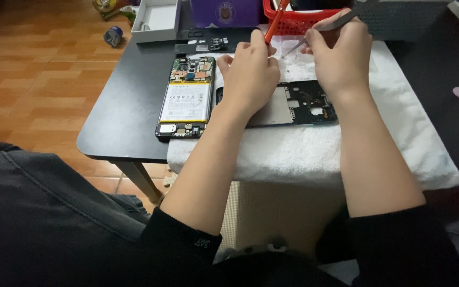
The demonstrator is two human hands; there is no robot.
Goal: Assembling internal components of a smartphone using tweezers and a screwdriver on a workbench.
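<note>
At the far left a small blue roll of tape [113, 35] lies on the orange wooden floor [33, 79], and a shallow white cardboard box [156, 20] sits at the back corner of the small black table [128, 101]. Next comes the opened smartphone with its white battery and green circuit boards exposed [186, 98], lying flat, its lower end resting on the edge of the white folded towel [314, 154] that covers the right part of the table. Just beside it, the left hand [248, 77] is closed in a fist around the thin orange-handled screwdriver [275, 22], which stands nearly upright. Under both wrists lies the dark plastic phone back frame [298, 109], flat on the towel. The right hand [338, 53] pinches the slim grey metal tweezers [341, 22], fingers curled tight, tips pointing left towards the screwdriver. Behind the hands stand a purple box [224, 11] and a red plastic basket [293, 18].
</note>
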